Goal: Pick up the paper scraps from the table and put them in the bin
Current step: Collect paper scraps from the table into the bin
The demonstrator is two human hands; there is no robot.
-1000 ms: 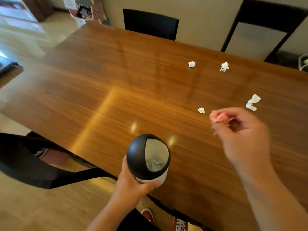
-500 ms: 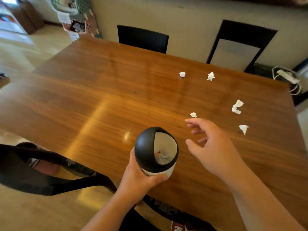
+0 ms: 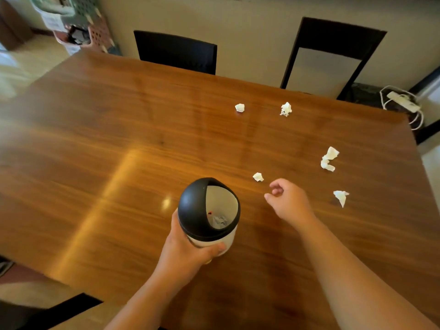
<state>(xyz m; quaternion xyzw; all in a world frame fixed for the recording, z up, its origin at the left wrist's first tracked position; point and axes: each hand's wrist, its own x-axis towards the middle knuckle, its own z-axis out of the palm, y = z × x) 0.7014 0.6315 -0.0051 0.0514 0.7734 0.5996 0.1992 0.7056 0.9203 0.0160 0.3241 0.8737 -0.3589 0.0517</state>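
Note:
A small white bin (image 3: 209, 210) with a black domed lid stands over the wooden table (image 3: 119, 163); my left hand (image 3: 188, 253) grips its body from below. Crumpled paper lies inside its opening. My right hand (image 3: 289, 202) hovers just right of the bin, fingers loosely curled and empty, close to a small white scrap (image 3: 258, 176). Several more scraps lie on the table: one at the right (image 3: 341, 197), a longer one (image 3: 329, 159), and two farther back (image 3: 285, 109) (image 3: 239, 107).
Two dark chairs (image 3: 176, 52) (image 3: 333, 55) stand against the wall behind the table. A white power strip with cable (image 3: 402, 103) lies on the floor at the right. Stacked plastic baskets (image 3: 78, 27) sit at the back left corner.
My right hand held a pinkish scrap a second ago; it now holds nothing and has swung from the bin back toward the nearest scrap. The bin stays in my left hand.

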